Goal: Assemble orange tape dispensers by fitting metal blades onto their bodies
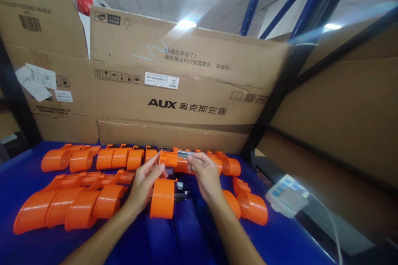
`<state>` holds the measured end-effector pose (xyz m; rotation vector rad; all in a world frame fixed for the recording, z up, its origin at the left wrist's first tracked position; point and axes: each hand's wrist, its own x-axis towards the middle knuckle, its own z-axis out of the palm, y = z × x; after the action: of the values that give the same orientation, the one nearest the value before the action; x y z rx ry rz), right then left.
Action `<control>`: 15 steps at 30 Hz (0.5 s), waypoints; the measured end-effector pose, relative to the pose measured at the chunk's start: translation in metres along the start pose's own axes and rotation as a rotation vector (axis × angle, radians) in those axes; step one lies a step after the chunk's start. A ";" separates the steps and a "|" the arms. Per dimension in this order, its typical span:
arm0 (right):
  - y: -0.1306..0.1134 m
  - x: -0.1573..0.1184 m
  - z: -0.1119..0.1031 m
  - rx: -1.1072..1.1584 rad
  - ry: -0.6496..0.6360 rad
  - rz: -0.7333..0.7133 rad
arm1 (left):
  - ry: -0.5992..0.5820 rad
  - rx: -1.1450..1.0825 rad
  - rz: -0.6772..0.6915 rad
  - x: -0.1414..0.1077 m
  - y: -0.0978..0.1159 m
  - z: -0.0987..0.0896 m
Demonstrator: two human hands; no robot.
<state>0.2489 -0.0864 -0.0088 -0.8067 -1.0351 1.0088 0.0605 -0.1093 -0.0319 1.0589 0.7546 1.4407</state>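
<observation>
**Supervisor:** State of the hands?

**Inspector:** Left hand (145, 179): thumb and fingers closed about an orange piece (168, 159). Right hand (203, 170): fingertips pinched together on a slim metal strip (185, 154), lying in line with the piece; actual contact cannot be confirmed. Both items appear held up over the blue worktop (289, 236), at mid-view. An orange cylinder (162, 199) shows directly below; whether it joins the piece cannot be told.

**Supervisor:** Hazards?

**Inspector:** In my judgement, the strip could slip, since only fingertips bear it, and be lost among the orange rings (120, 158) crowded behind. Should its edge prove sharp, a careless push could nick a finger.

**Supervisor:** Legible markings?

**Inspector:** Cardboard panel (124, 109): "AUX 奥克斯空调" in heavy black; higher up, a printed handling request ending "谢谢您!". White label (161, 80): a code beginning "KFR", plus "25". Stickers (37, 80) at left: too blurred to read.
</observation>
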 end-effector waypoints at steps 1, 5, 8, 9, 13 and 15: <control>0.000 0.000 0.000 -0.009 -0.002 -0.009 | -0.001 0.005 0.005 0.000 0.001 0.000; 0.000 0.000 -0.001 -0.047 -0.014 -0.042 | 0.011 0.038 0.044 0.000 0.004 0.002; 0.000 0.000 -0.001 -0.074 -0.033 -0.046 | 0.019 0.074 0.059 0.001 0.006 0.002; 0.000 0.000 -0.002 -0.077 -0.039 -0.042 | 0.021 0.085 0.062 0.002 0.006 0.001; -0.001 0.001 -0.004 -0.096 -0.071 -0.006 | 0.025 0.099 0.077 0.005 0.004 -0.003; -0.002 0.001 -0.005 -0.105 -0.086 0.008 | 0.024 0.109 0.086 0.007 0.003 -0.005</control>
<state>0.2546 -0.0865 -0.0081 -0.8602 -1.1670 1.0093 0.0554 -0.1026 -0.0301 1.1711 0.8209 1.5015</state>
